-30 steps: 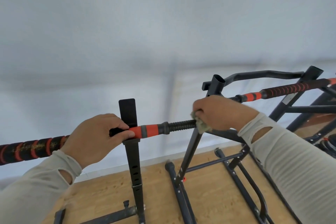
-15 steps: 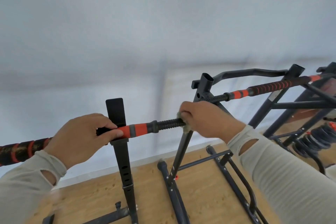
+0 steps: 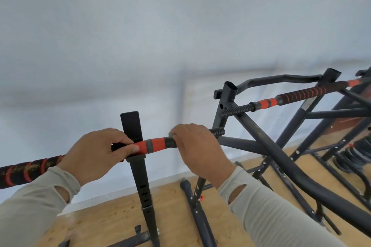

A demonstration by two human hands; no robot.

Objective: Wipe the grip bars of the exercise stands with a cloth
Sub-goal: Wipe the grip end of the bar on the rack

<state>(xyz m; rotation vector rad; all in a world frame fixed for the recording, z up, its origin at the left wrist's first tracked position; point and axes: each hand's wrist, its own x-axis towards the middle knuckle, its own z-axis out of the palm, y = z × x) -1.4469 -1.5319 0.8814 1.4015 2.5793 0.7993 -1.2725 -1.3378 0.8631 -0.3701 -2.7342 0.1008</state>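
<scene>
A grip bar (image 3: 156,144) with orange and black bands runs across the middle of the view, resting on a black upright stand (image 3: 140,176). My left hand (image 3: 96,154) is closed around the bar just left of the upright. My right hand (image 3: 198,150) wraps the bar's black threaded end, pressing a greyish cloth (image 3: 171,133) against it; only a sliver of cloth shows above the fingers. A second orange-and-black grip bar (image 3: 297,95) lies on the stand frame at the upper right.
Black tubular frames (image 3: 281,158) cross at the right, with legs spread over the wooden floor (image 3: 104,220). Coiled black springs (image 3: 355,156) sit at the far right. A white wall (image 3: 160,46) stands close behind the stands.
My right hand has slid left along the bar with the cloth, from the threaded end toward the orange band. The left hand has kept its hold by the upright.
</scene>
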